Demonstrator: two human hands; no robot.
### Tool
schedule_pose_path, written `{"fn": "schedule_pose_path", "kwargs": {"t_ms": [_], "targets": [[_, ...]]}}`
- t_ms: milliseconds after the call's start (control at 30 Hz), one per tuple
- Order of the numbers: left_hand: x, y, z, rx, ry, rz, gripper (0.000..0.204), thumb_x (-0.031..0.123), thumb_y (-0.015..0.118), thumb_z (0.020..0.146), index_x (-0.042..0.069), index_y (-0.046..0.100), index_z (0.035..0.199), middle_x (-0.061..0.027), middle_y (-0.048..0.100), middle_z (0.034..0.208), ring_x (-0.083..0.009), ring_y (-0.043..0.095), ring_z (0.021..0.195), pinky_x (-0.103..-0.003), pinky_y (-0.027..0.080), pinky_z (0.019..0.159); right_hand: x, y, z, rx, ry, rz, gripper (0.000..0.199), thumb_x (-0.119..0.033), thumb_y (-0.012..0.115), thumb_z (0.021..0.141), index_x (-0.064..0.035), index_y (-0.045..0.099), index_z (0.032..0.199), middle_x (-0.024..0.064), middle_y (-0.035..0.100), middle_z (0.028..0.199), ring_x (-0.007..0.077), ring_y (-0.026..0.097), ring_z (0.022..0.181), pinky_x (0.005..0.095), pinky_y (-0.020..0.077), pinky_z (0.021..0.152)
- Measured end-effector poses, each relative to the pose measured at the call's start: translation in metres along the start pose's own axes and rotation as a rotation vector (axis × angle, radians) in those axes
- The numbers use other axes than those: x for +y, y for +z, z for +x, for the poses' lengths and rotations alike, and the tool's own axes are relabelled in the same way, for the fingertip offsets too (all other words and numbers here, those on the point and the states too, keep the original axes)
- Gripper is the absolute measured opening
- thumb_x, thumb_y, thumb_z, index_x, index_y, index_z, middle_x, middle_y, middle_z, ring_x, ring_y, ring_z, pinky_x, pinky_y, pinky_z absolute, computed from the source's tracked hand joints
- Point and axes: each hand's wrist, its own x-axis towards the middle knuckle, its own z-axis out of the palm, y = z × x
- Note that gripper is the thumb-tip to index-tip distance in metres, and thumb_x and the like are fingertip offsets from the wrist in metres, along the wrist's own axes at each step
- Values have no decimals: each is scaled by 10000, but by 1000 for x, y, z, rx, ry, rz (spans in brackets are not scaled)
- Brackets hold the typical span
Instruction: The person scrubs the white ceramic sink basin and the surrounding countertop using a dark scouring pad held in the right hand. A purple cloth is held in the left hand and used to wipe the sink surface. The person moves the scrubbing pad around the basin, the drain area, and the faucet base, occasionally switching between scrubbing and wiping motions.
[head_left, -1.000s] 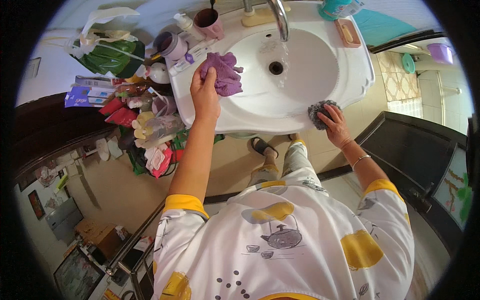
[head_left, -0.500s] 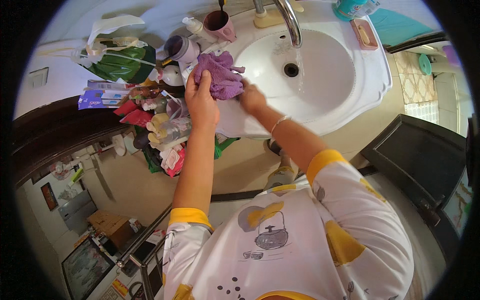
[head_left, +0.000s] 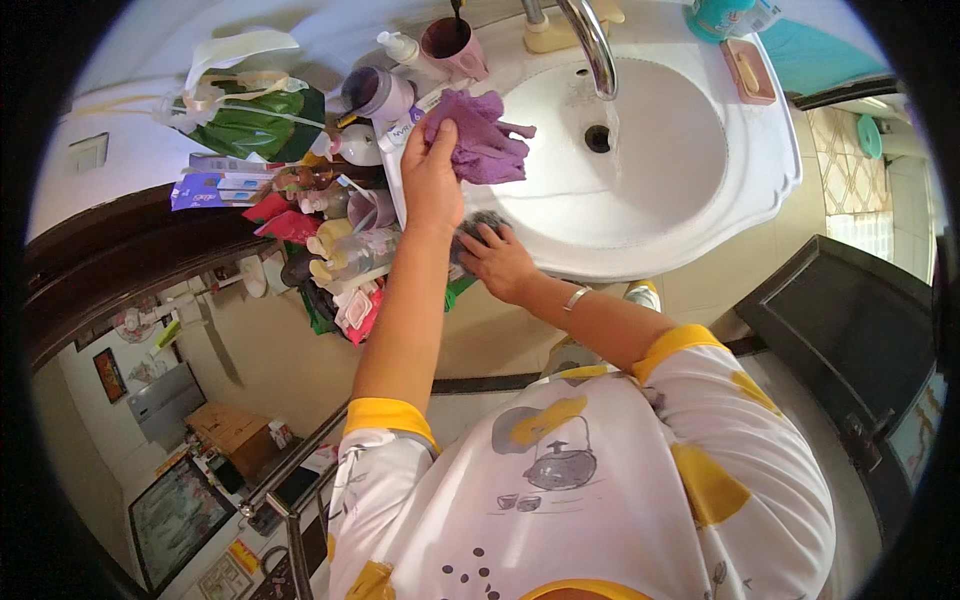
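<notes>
A crumpled purple cloth (head_left: 487, 140) is in my left hand (head_left: 432, 170), thumb on top, above the left side of the white washbasin (head_left: 560, 255). My right hand (head_left: 503, 268) is lower down, at the basin's front left edge. Its bent fingers press on a dark grey, fuzzy clump (head_left: 482, 224) that looks like a scouring pad; part of it is hidden under the fingers. The chrome tap (head_left: 592, 50) reaches over the bowl, and a thin stream of water falls near the drain (head_left: 597, 138).
Left of the basin stand a pink cup (head_left: 455, 50), a pump bottle (head_left: 398, 47), a lidded jar (head_left: 378, 93) and several bottles. A pink soap dish (head_left: 748, 72) sits at the back right. A dark door (head_left: 830, 340) stands to the right.
My right hand has moved away from the cloth, down toward me to the basin's front left edge, with the dark clump under its fingers. My left hand still holds the cloth.
</notes>
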Motion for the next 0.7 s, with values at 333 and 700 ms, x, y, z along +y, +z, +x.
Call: {"fn": "schedule_pose_path", "kwargs": {"t_ms": [333, 700], "targets": [[17, -80, -10, 58, 7, 20, 339, 137, 578, 961, -4, 539, 1267, -75, 613, 1172, -177, 595, 1036, -318, 481, 922, 46, -40, -68, -142, 144, -5, 490, -167, 527, 863, -214, 521, 1351, 65, 350, 1477, 356, 322, 1336, 533, 251, 1094], [17, -154, -36, 233, 85, 216, 325, 126, 583, 958, 1, 541, 1256, -52, 614, 1147, -139, 575, 1011, -286, 463, 895, -13, 24, 51, 88, -33, -42, 500, -187, 510, 872, -197, 498, 1372, 65, 394, 1459, 307, 335, 1333, 527, 239, 1101]]}}
